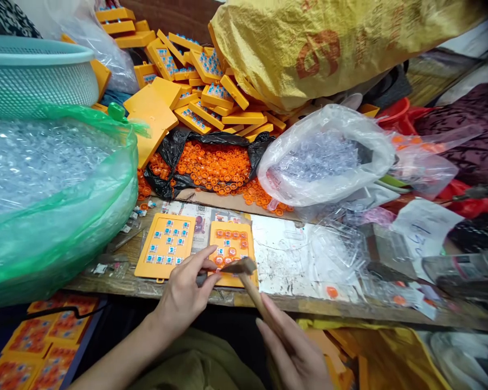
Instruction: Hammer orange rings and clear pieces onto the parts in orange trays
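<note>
My right hand (295,346) grips the wooden handle of a hammer (258,298). The hammer's dark head is over an orange-yellow plastic panel (248,254), hiding part of it. Orange translucent round caps (231,234) sit on several of this panel's small blue-centred parts; other blue parts show bare. My left hand (185,287) is at the panel's left edge, index finger and thumb curled towards each other beside the hammer head. What those fingers hold, if anything, is hidden. Left of it lies a second panel (150,252) with blue-centred parts and no orange caps.
Behind the panels, a black bag (173,143) spills orange caps. A white bag (329,189) and a green bag (117,200) hold clear plastic pieces. More yellow panels (244,118) are heaped at the back. A metal block (388,252) and a jar (467,271) stand right.
</note>
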The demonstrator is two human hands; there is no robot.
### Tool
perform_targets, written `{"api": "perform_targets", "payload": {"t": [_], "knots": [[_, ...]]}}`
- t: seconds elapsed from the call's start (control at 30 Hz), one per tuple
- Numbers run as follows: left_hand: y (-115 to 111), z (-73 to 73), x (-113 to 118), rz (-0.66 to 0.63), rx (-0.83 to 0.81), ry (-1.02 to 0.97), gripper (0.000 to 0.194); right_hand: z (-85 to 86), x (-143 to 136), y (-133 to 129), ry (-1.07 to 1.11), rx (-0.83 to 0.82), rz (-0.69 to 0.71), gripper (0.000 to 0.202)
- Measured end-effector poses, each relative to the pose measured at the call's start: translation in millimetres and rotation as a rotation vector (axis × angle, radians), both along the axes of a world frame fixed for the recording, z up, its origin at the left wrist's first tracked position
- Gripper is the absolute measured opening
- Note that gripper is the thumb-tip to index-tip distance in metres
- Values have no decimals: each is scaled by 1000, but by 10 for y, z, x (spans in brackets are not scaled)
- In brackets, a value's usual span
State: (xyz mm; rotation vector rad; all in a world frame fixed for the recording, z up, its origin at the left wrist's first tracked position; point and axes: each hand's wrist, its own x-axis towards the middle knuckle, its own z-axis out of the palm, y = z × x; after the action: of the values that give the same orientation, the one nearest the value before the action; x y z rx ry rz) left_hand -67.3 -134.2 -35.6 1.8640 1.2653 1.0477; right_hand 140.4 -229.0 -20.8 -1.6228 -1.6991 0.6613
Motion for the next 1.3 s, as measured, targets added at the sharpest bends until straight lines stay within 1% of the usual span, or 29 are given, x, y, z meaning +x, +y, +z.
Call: {"api": "perform_targets", "payload": {"t": [0.03, 0.1, 0.13, 0.17, 0.23, 0.33, 0.4, 0.53, 0.67, 0.8, 0.93, 1.03, 1.1, 1.13, 1.23, 1.3], "knots": [[-3, -1, 6, 16, -10, -4, 45, -9, 5, 34, 48, -38, -102, 41], [-3, 3, 22, 54, -18, -9, 44, -21, 30, 145, 135, -132, -291, 45], [1, 10, 31, 74, -16, -4, 43, -25, 52, 218, 175, -180, -348, 51], [8, 20, 41, 91, -14, 10, 43, -30, 80, 297, 209, -217, -376, 56], [25, 41, 63, 99, -34, 39, 44, -46, 150, 454, 247, -225, -371, 60], [42, 50, 96, 44, -143, 38, 51, -96, 263, 639, 209, -64, -334, 54], [49, 33, 115, 12, -209, 0, 54, -143, 326, 725, 105, 24, -309, 49], [99, -9, 145, 34, -269, -128, 59, -227, 392, 888, -121, 13, -248, 45], [189, 44, 185, 87, -449, -255, 65, -223, 339, 1040, -200, 43, -240, 43], [229, 160, 267, 135, -611, -358, 72, -156, 142, 1026, -296, 98, -223, 36], [216, 255, 371, 143, -666, -512, 68, -170, -80, 899, -372, 149, -145, 39], [220, 316, 438, 214, -683, -653, 74, -194, -116, 861, -395, 192, -127, 40], [235, 355, 476, 283, -712, -757, 77, -180, -37, 871, -372, 201, -111, 36], [243, 372, 491, 289, -758, -817, 75, -165, 34, 883, -357, 208, -116, 34], [250, 414, 508, 213, -986, -973, 56, -135, 331, 930, -329, 223, -217, 29], [234, 435, 493, 190, -1087, -1027, 45, -147, 530, 957, -321, 206, -284, 26]]}}
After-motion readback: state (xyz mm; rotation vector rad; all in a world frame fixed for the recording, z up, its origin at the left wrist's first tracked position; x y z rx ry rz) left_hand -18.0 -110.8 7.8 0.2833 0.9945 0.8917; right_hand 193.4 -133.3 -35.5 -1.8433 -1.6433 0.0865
